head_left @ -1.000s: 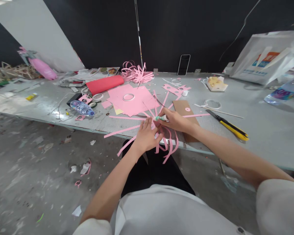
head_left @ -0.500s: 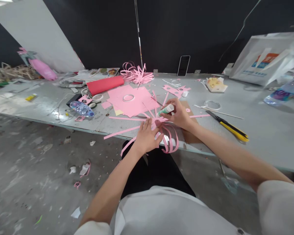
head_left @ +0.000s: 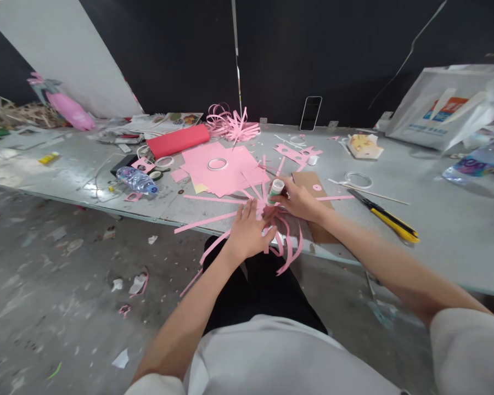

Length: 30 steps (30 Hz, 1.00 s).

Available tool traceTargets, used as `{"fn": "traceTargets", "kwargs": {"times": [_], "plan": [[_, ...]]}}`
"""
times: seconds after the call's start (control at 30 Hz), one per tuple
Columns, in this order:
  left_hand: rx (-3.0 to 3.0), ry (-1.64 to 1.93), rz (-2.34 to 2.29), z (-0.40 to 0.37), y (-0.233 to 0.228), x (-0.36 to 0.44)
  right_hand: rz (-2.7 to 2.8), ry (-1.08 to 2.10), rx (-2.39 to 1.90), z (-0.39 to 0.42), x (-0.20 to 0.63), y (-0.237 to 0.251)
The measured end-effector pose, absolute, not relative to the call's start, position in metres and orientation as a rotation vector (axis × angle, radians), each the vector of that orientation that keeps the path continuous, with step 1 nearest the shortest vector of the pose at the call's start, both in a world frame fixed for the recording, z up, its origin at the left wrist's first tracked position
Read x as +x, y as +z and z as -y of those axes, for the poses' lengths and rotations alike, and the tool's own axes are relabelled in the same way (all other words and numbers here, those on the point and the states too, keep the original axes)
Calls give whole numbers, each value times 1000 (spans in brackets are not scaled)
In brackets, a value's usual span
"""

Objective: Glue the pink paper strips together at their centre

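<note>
Pink paper strips [head_left: 206, 221] fan out from a shared middle at the table's front edge, some hanging over it in loops. My left hand [head_left: 249, 230] lies on them with its fingers spread, pressing near the middle. In my right hand [head_left: 295, 198] is a glue stick [head_left: 276, 189], white and green, held nearly upright over the centre of the strips. Its lower end is hidden by my fingers, so I cannot tell whether it touches the paper. A brown cardboard piece [head_left: 323, 227] lies just right of the strips, under my right forearm.
Pink sheets [head_left: 226, 167] with a white ring, a red roll [head_left: 178, 140] and a water bottle [head_left: 136, 181] lie to the left. A yellow utility knife [head_left: 391, 222] rests at right. A phone [head_left: 310, 113] leans on the back wall; a white bag [head_left: 440, 112] stands at far right.
My right hand has moved slightly left and tipped the glue stick more upright. Some hanging strips below have shifted and spread lower. My left hand stays in about the same place.
</note>
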<state>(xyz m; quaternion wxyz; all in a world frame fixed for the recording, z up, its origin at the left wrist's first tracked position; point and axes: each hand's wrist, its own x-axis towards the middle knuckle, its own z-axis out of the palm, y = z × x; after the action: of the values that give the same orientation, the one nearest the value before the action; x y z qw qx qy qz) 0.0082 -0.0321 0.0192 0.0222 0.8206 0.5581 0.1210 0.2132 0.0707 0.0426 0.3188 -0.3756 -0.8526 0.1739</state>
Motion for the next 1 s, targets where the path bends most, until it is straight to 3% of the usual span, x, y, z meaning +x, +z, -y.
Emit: {"fn": "traceTargets", "kwargs": {"times": [1.0], "plan": [[2529,378,-1683,29,18,9,2327,436,-946,-76,208,43]]}}
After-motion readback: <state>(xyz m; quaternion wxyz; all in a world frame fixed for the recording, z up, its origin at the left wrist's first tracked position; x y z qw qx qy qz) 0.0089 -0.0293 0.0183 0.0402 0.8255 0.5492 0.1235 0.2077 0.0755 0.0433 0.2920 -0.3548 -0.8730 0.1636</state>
